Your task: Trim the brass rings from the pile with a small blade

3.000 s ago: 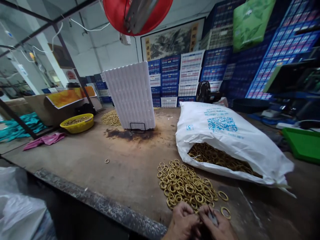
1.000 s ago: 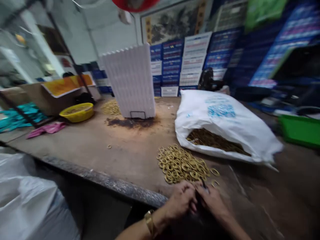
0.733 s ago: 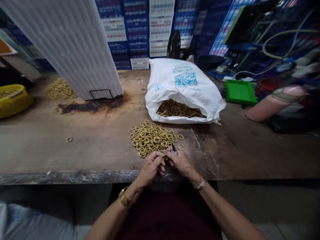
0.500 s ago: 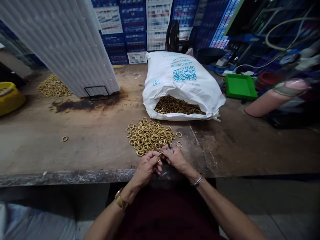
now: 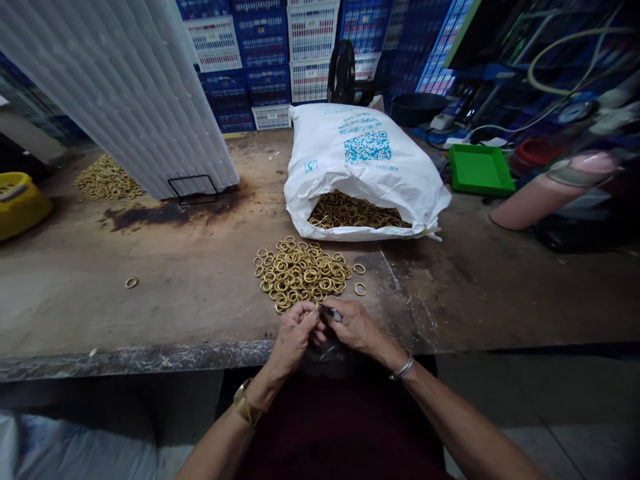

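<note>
Over the table's front edge my left hand point(image 5: 295, 330) is closed, pinching a brass-coloured ring point(image 5: 317, 306) between thumb and fingers. My right hand point(image 5: 359, 325) is wrapped round a small knife-like tool point(image 5: 331, 312) with a dark tip and greyish body; its exact kind is hard to make out. The tool's tip is at the ring, and the two hands nearly touch. Just beyond them lies a loose pile of similar brass rings point(image 5: 300, 272). Two single rings lie to the pile's right, one being a ring point(image 5: 360, 289) near my right hand.
Behind the pile, an open white sack point(image 5: 320, 150) holds many more rings. A lone ring point(image 5: 131, 283) lies left on the wooden table point(image 5: 200, 267). White corrugated sheets point(image 5: 150, 93) stand at the left. A green tray point(image 5: 480, 170) and pink bottle point(image 5: 545, 193) are at right.
My right hand has turned, so the tool now points left with its tip at the ring. My left hand has stayed almost in place, still pinching.
</note>
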A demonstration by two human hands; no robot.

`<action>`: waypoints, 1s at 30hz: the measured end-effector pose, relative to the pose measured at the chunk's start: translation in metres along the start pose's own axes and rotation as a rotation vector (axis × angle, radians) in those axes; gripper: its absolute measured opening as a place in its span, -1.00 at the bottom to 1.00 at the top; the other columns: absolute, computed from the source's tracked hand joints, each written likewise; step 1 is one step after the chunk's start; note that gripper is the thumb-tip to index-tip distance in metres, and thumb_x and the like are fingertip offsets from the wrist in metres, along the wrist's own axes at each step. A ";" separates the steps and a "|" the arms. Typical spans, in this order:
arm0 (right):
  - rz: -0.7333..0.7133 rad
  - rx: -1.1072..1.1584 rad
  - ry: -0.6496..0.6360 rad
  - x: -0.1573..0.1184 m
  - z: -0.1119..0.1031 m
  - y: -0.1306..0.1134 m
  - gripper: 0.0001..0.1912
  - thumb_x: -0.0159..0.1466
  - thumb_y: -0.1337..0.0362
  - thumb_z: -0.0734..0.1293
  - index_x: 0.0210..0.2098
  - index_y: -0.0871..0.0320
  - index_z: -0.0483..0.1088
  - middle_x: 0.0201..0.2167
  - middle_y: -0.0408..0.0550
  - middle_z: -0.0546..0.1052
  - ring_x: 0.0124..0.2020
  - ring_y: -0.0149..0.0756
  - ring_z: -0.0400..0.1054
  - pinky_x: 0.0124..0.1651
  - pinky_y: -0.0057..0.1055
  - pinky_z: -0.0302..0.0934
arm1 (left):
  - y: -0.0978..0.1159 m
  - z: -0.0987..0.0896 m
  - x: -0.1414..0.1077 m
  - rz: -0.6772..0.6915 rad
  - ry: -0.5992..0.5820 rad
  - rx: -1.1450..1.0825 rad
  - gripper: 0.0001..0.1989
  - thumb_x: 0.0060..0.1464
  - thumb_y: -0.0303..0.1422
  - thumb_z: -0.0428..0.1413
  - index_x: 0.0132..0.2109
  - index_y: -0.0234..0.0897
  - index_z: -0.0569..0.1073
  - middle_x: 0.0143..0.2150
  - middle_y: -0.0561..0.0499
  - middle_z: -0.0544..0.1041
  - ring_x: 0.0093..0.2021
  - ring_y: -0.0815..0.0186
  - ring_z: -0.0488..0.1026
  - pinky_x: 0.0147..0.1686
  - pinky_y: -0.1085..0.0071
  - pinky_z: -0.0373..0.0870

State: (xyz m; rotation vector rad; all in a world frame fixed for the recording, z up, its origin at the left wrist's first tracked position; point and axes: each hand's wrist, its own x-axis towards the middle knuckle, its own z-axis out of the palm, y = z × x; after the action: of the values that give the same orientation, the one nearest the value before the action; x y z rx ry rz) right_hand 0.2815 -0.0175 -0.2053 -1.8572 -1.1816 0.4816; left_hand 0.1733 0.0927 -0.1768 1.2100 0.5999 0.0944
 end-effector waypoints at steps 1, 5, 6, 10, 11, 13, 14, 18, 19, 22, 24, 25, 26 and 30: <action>-0.024 -0.031 -0.017 -0.001 0.001 0.000 -0.88 0.09 0.44 0.14 -0.49 0.21 0.28 -0.55 -0.14 0.33 -0.53 -0.44 0.14 -0.44 -0.56 -0.03 | -0.001 0.000 0.001 0.006 0.004 0.016 -0.63 -0.03 -0.13 0.12 -0.26 -0.37 0.28 -0.50 0.06 0.40 -0.60 0.48 0.33 -0.57 0.56 0.25; -0.057 -0.107 -0.007 -0.003 0.006 0.003 -0.90 0.05 0.49 0.16 -0.49 0.21 0.26 -0.54 -0.13 0.33 -0.52 -0.42 0.16 -0.43 -0.55 -0.04 | -0.003 0.000 0.001 0.022 0.010 0.073 -0.64 -0.02 -0.14 0.10 -0.25 -0.37 0.29 -0.50 0.06 0.40 -0.59 0.47 0.33 -0.57 0.56 0.26; -0.055 -0.113 -0.008 -0.002 0.007 0.004 -0.90 0.06 0.49 0.17 -0.49 0.21 0.26 -0.54 -0.13 0.33 -0.52 -0.42 0.16 -0.43 -0.55 -0.04 | -0.002 0.000 0.000 0.023 0.011 0.083 -0.65 -0.02 -0.14 0.09 -0.25 -0.37 0.29 -0.50 0.06 0.40 -0.59 0.47 0.33 -0.57 0.56 0.26; -0.036 -0.130 -0.022 -0.001 0.007 0.004 -0.90 0.07 0.50 0.18 -0.48 0.21 0.26 -0.53 -0.13 0.33 -0.52 -0.42 0.17 -0.42 -0.54 -0.04 | 0.000 0.001 -0.002 0.023 0.002 0.100 -0.67 -0.01 -0.16 0.09 -0.25 -0.37 0.29 -0.49 0.05 0.40 -0.58 0.47 0.34 -0.55 0.54 0.27; -0.032 -0.136 -0.023 -0.001 0.007 0.003 -0.90 0.07 0.50 0.18 -0.48 0.21 0.25 -0.53 -0.13 0.33 -0.52 -0.42 0.16 -0.42 -0.54 -0.04 | 0.000 0.001 -0.002 0.027 0.001 0.100 -0.68 -0.01 -0.17 0.08 -0.25 -0.37 0.28 -0.49 0.05 0.40 -0.58 0.46 0.34 -0.55 0.54 0.27; -0.027 -0.148 -0.015 0.000 0.007 0.003 -0.90 0.06 0.50 0.18 -0.49 0.20 0.24 -0.54 -0.14 0.32 -0.53 -0.42 0.15 -0.44 -0.54 -0.06 | 0.001 0.000 -0.002 0.030 0.000 0.094 -0.68 -0.01 -0.18 0.08 -0.25 -0.37 0.28 -0.49 0.05 0.41 -0.58 0.46 0.34 -0.55 0.54 0.27; -0.029 -0.154 -0.009 0.000 0.007 0.003 -0.90 0.06 0.50 0.18 -0.49 0.20 0.24 -0.54 -0.15 0.32 -0.53 -0.42 0.15 -0.44 -0.53 -0.07 | 0.001 0.000 -0.002 0.029 0.001 0.090 -0.68 -0.02 -0.18 0.09 -0.25 -0.36 0.27 -0.49 0.05 0.40 -0.59 0.46 0.33 -0.55 0.54 0.27; -0.042 -0.158 0.001 -0.001 0.008 0.003 -0.90 0.07 0.50 0.18 -0.49 0.21 0.24 -0.54 -0.15 0.31 -0.53 -0.43 0.14 -0.44 -0.53 -0.09 | 0.002 0.000 -0.002 0.025 -0.003 0.091 -0.68 -0.03 -0.17 0.09 -0.26 -0.36 0.28 -0.50 0.06 0.40 -0.60 0.47 0.33 -0.56 0.54 0.25; -0.041 -0.159 -0.003 -0.001 0.008 0.002 -0.90 0.07 0.50 0.18 -0.49 0.21 0.24 -0.54 -0.15 0.32 -0.53 -0.43 0.15 -0.44 -0.53 -0.09 | 0.002 0.000 -0.002 0.028 0.001 0.096 -0.67 -0.03 -0.17 0.09 -0.27 -0.36 0.28 -0.51 0.07 0.40 -0.60 0.47 0.32 -0.56 0.55 0.25; -0.034 -0.174 -0.010 -0.002 0.007 -0.001 -0.90 0.07 0.51 0.18 -0.49 0.21 0.24 -0.53 -0.14 0.32 -0.52 -0.42 0.15 -0.43 -0.53 -0.09 | 0.003 0.001 -0.003 0.037 0.016 0.113 -0.67 -0.04 -0.16 0.09 -0.28 -0.35 0.28 -0.51 0.08 0.39 -0.61 0.48 0.31 -0.56 0.55 0.24; -0.023 -0.195 -0.014 -0.002 0.007 -0.002 -0.89 0.07 0.51 0.18 -0.49 0.21 0.23 -0.53 -0.14 0.32 -0.52 -0.42 0.16 -0.44 -0.53 -0.09 | 0.003 0.001 -0.003 0.041 0.026 0.123 -0.68 -0.03 -0.16 0.09 -0.29 -0.35 0.28 -0.52 0.09 0.38 -0.61 0.49 0.31 -0.56 0.56 0.23; -0.017 -0.207 -0.016 -0.002 0.007 -0.002 -0.89 0.07 0.51 0.18 -0.49 0.21 0.23 -0.53 -0.14 0.32 -0.52 -0.42 0.16 -0.44 -0.53 -0.09 | 0.003 0.001 -0.003 0.044 0.026 0.126 -0.69 -0.02 -0.17 0.09 -0.30 -0.35 0.28 -0.52 0.09 0.38 -0.61 0.49 0.30 -0.56 0.56 0.22; -0.013 -0.220 -0.020 -0.002 0.008 -0.002 -0.90 0.07 0.51 0.18 -0.49 0.21 0.23 -0.53 -0.15 0.33 -0.52 -0.42 0.16 -0.44 -0.53 -0.10 | 0.003 0.001 -0.004 0.048 0.022 0.121 -0.70 -0.01 -0.18 0.09 -0.31 -0.35 0.28 -0.53 0.09 0.38 -0.61 0.50 0.30 -0.56 0.56 0.22; 0.036 -0.296 0.012 0.000 0.008 0.003 -0.89 0.09 0.49 0.16 -0.46 0.20 0.24 -0.53 -0.14 0.34 -0.52 -0.42 0.17 -0.45 -0.52 -0.10 | 0.005 0.001 -0.010 0.061 -0.068 0.008 -0.73 0.02 -0.20 0.09 -0.29 -0.35 0.28 -0.52 0.09 0.37 -0.61 0.50 0.30 -0.54 0.55 0.24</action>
State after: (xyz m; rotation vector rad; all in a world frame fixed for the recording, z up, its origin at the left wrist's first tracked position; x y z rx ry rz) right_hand 0.2781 -0.0148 -0.2124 -2.1316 -1.2676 0.3277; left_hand 0.1665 0.0897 -0.1686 1.2351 0.5043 0.1020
